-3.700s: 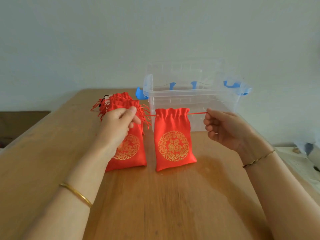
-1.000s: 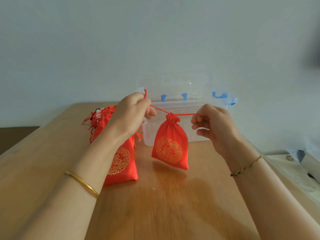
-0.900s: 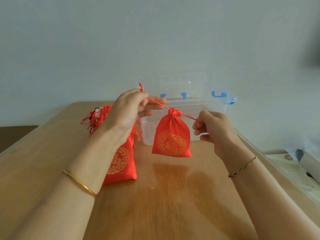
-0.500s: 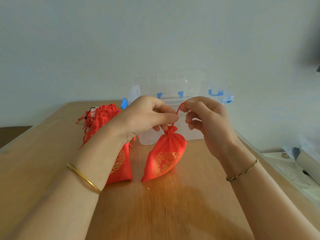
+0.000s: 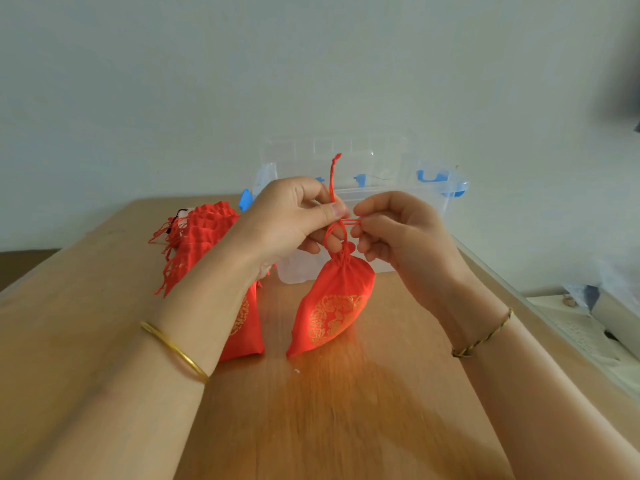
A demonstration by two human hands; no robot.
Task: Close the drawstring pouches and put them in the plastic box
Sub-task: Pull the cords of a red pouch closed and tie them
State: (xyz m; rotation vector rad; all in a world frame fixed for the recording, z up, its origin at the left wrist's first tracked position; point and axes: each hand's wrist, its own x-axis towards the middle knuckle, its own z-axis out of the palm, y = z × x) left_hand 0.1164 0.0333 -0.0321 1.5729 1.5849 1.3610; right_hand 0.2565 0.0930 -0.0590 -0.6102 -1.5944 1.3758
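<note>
A red drawstring pouch [image 5: 334, 304] with a gold emblem hangs tilted, its bottom corner touching the wooden table [image 5: 329, 410], its mouth cinched tight. My left hand [image 5: 291, 220] pinches one red cord [image 5: 333, 181], which sticks upward from my fingers. My right hand [image 5: 391, 226] pinches the other cord just right of the first, above the pouch's neck. A pile of several more red pouches [image 5: 207, 233] lies behind my left forearm, partly hidden. The clear plastic box [image 5: 398, 174] with blue latches stands open behind my hands.
The table's right edge runs diagonally past my right forearm; beyond it sits a lower white surface with clutter [image 5: 588, 306]. A pale wall rises behind the box. A gold bangle circles my left wrist and a thin bracelet my right.
The pouch's mouth went from open to cinched as the cords were pulled apart. My hands have since come together above the neck, and the pouch has sunk to touch the table.
</note>
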